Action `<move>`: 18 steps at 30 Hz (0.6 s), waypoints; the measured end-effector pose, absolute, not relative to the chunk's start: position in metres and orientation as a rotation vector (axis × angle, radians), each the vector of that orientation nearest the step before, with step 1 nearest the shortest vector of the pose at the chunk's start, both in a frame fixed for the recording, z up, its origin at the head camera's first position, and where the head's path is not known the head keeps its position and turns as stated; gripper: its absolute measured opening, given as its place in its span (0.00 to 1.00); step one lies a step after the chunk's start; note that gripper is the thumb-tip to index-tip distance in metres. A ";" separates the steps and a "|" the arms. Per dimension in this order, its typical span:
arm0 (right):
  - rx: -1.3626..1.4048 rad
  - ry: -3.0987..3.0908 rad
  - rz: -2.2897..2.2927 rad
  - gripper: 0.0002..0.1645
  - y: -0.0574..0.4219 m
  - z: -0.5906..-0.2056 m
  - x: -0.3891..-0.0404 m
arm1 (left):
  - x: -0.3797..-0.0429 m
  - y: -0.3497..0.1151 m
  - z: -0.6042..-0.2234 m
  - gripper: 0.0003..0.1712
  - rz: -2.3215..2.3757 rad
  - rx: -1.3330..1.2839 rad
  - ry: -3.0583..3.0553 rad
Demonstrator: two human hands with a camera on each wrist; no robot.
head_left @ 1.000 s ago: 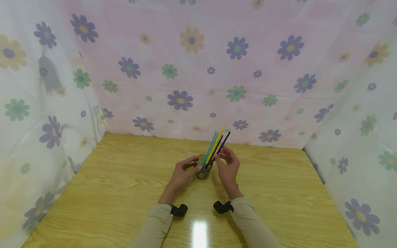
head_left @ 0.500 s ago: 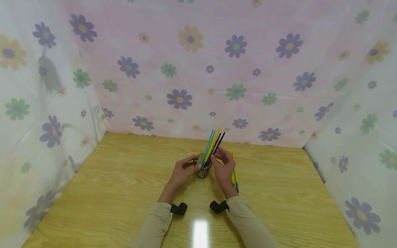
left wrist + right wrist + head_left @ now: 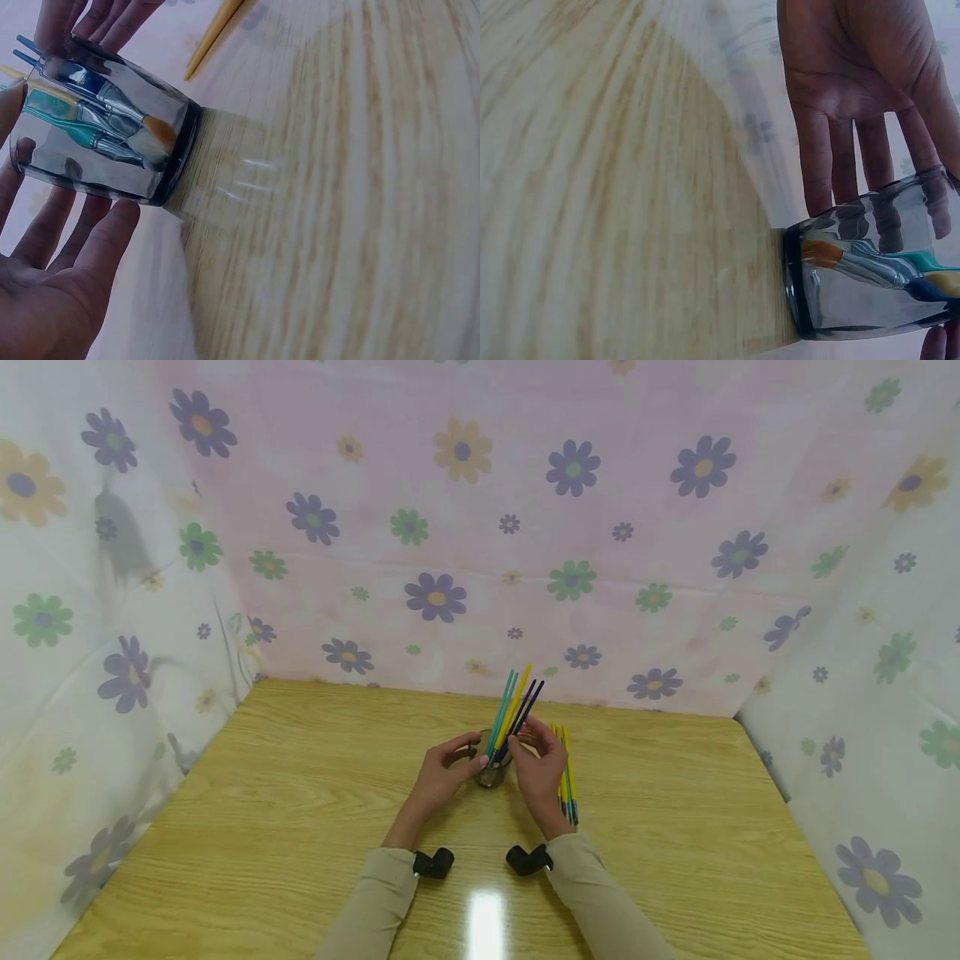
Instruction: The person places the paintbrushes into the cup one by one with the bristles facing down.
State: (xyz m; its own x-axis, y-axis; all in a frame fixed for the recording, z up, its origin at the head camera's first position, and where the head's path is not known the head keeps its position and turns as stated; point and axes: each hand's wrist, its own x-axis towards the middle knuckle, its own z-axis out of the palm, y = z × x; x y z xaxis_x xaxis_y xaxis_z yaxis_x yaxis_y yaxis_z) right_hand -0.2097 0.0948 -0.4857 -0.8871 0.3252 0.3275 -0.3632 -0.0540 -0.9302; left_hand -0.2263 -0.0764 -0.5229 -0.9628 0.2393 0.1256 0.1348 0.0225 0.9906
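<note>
A smoky glass tumbler (image 3: 489, 778) stands on the table between my two hands. Turquoise (image 3: 501, 717), yellow (image 3: 516, 706) and dark blue paintbrushes (image 3: 534, 697) lean to the right in it, bristles down. My left hand (image 3: 441, 781) grips the tumbler from the left, thumb near the rim. On the other side, my right hand (image 3: 542, 775) holds the tumbler, its thumb close to the dark blue handles. In the right wrist view, its fingers (image 3: 885, 217) show through the glass wall. Orange and pale bristles (image 3: 157, 135) rest near the glass bottom.
Several more paintbrushes (image 3: 570, 772) with yellow and turquoise handles lie on the table, partly behind my right hand. The wooden table (image 3: 300, 793) meets flowered curtains (image 3: 465, 527) at the back and sides. A light reflection shines near the front.
My right hand has moved left with a dark blue paintbrush, which now stands in the tumbler beside the others. More of the loose paintbrushes show. My left hand has stayed on the tumbler.
</note>
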 end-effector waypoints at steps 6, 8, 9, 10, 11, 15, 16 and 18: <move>0.030 -1.794 1.982 0.21 0.096 -0.485 -0.210 | -0.226 -0.076 -0.521 0.28 2.105 0.394 2.183; 0.029 -1.801 1.976 0.21 0.097 -0.485 -0.210 | -0.226 -0.076 -0.521 0.29 2.097 0.402 2.188; 0.030 -1.805 1.973 0.21 0.097 -0.485 -0.210 | -0.226 -0.075 -0.521 0.29 2.093 0.405 2.188; 0.033 -1.811 1.969 0.21 0.097 -0.485 -0.209 | -0.225 -0.075 -0.521 0.28 2.089 0.406 2.189; 0.037 -1.815 1.972 0.21 0.098 -0.485 -0.209 | -0.225 -0.075 -0.521 0.28 2.086 0.403 2.190; 0.048 -1.838 1.995 0.20 0.100 -0.489 -0.210 | -0.224 -0.075 -0.521 0.28 2.090 0.383 2.194; 0.047 -1.843 2.005 0.20 0.101 -0.490 -0.210 | -0.224 -0.075 -0.521 0.28 2.092 0.378 2.195; 0.040 -1.839 2.035 0.21 0.104 -0.497 -0.213 | -0.224 -0.075 -0.521 0.28 2.101 0.377 2.195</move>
